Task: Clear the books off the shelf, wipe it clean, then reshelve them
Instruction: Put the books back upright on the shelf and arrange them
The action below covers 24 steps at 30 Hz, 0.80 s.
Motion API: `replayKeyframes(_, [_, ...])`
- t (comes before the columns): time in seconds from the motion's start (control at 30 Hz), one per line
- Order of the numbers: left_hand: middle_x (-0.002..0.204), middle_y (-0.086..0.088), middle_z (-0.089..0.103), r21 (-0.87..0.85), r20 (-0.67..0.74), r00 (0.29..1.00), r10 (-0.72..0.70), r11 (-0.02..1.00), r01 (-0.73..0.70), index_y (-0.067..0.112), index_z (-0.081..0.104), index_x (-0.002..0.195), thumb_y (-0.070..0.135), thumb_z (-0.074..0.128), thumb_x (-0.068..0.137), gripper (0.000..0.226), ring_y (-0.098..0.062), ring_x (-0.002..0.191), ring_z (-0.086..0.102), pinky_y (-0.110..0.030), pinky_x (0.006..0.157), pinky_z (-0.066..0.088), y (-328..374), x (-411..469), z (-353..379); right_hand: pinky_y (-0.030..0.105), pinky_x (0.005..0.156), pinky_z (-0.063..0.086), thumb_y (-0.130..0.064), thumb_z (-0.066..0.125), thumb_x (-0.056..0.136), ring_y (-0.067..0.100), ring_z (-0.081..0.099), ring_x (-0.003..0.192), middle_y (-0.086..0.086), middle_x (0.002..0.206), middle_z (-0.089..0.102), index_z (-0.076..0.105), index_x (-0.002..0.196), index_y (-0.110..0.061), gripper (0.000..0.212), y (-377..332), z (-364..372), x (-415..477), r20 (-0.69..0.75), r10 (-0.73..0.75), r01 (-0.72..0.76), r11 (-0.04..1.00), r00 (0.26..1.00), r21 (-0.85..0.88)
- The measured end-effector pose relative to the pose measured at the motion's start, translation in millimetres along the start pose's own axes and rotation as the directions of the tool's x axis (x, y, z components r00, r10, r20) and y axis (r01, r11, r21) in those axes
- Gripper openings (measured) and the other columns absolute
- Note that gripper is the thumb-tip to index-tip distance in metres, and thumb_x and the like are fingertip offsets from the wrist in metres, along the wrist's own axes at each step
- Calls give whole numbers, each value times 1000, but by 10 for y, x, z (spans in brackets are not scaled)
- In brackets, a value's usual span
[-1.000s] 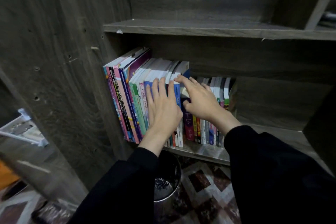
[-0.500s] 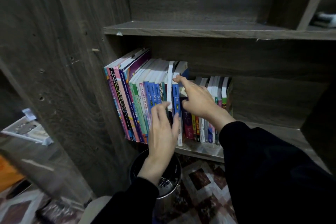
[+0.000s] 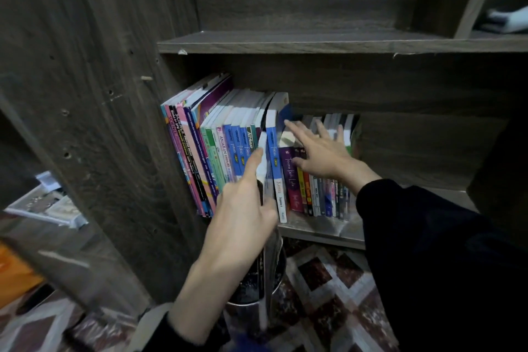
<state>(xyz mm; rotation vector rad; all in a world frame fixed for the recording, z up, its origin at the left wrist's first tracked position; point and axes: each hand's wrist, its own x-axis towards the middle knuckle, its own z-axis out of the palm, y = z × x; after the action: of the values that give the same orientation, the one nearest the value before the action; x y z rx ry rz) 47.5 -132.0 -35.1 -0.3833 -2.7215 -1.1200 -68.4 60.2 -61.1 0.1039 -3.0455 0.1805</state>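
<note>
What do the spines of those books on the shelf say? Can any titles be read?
"ANJAKAN PRIMA": pale spine.
"fokus": blue spines and the taller blue spine.
"Kimia": white lower part of that taller spine.
"Terima Kasih", uncertain: purple spine.
"SCIENCE PROCESS SKILLS", partly blurred: pink spine.
Small books at right: too small to read.

Colourful books (image 3: 228, 151) stand upright on the shelf (image 3: 320, 230), 1 thin book (image 3: 264, 177) half out.
</note>
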Motion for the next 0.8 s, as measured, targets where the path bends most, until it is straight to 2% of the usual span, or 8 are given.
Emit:
replayKeyframes(0.1, [65,-1,56,47,81,996,20,999,-24,35,28,145,11,55,88,68,-13,54,50,-35,63,51,161,-82,-144,69,109,-3,-57,39,95,30,-1,148,-8,161,-5,-2,148,-48,67,108,141,-26,42,-20,28,979,999,-203])
replayKeyframes(0.27, [87,-1,67,-26,102,993,59,998,-57,37,34,142,12,58,86,66,-15,79,66,-38,77,55,277,-97,-215,72,108,3,-56,42,94,29,5,148,-6,161,-2,5,149,-42,67,82,163,-39,-12,-24,20,969,1000,-247])
replayKeyframes(0.4, [84,1,66,-39,41,996,76,996,-75,35,38,140,9,59,85,64,-13,75,65,-26,67,52,301,61,-249,72,106,3,-48,45,95,29,6,147,-7,161,2,12,147,-43,62,142,185,-102,-73,-35,17,972,997,-236])
replayKeyframes(0.5, [73,-1,61,-12,11,998,69,998,-69,31,37,141,7,58,85,65,-16,58,62,-25,53,52,310,235,-270,71,107,1,-48,45,95,28,4,148,-7,161,1,11,146,-44,62,248,210,-170,-106,-26,-1,969,994,-246])
replayKeyframes(0.57, [70,-3,60,2,-13,995,95,995,-95,28,38,141,4,57,84,65,-18,56,62,-27,52,52,318,358,-267,71,107,0,-49,45,94,28,3,148,-6,161,0,9,147,-45,64,305,210,-214,-107,-21,-7,967,994,-255])
replayKeyframes(0.63, [75,0,60,-5,-30,991,133,991,-133,26,39,141,4,57,84,64,-17,61,64,-33,55,55,349,476,-239,71,107,0,-51,45,94,28,3,148,-6,161,1,8,147,-45,65,329,198,-245,-101,-22,-5,966,995,-258])
replayKeyframes(0.73, [85,5,58,-27,-89,980,180,983,-183,24,40,140,3,58,85,61,0,61,54,-15,48,50,372,726,-131,71,108,1,-51,44,94,29,3,148,-6,161,1,8,148,-44,65,334,178,-257,-91,-33,10,969,995,-249])
replayKeyframes(0.8, [97,-6,62,-17,-131,971,199,979,-203,26,40,140,2,56,85,63,-1,58,51,-17,43,44,350,924,-18,71,108,1,-50,45,94,29,2,148,-6,161,1,8,148,-44,65,330,175,-256,-88,-35,12,968,996,-251])
